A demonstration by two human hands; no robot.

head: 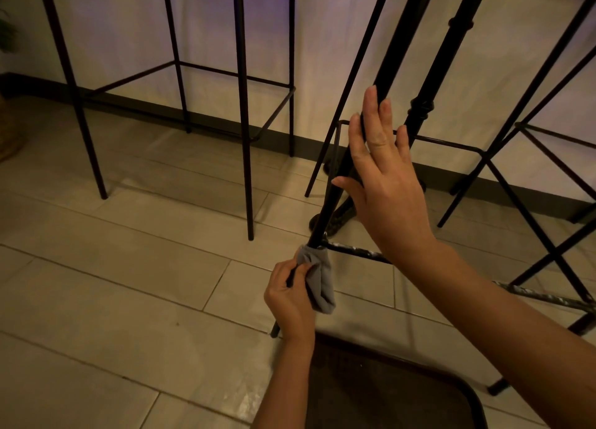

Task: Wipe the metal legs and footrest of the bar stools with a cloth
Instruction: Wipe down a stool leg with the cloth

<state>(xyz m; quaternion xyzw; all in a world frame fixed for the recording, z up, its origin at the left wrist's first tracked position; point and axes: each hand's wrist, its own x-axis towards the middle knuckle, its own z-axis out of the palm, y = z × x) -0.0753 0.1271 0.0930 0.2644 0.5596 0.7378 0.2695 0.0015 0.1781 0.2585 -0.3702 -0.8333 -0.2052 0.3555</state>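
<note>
A black metal stool leg (335, 183) slants down from upper right to the tiled floor. My left hand (290, 296) grips a grey cloth (319, 277) wrapped round this leg just below where the footrest bar (358, 251) joins it. That bar is scuffed with pale marks. My right hand (383, 177) is held up beside the leg higher up, fingers straight and spread, palm toward the leg; whether it touches the leg I cannot tell. The leg's foot shows below my left hand.
Another bar stool (243, 112) with thin black legs stands to the left, and a third (529, 157) at right. An ornate table pedestal (419, 112) rises behind my right hand. A dark seat (387, 386) lies at bottom centre. A white cloth-covered wall runs behind.
</note>
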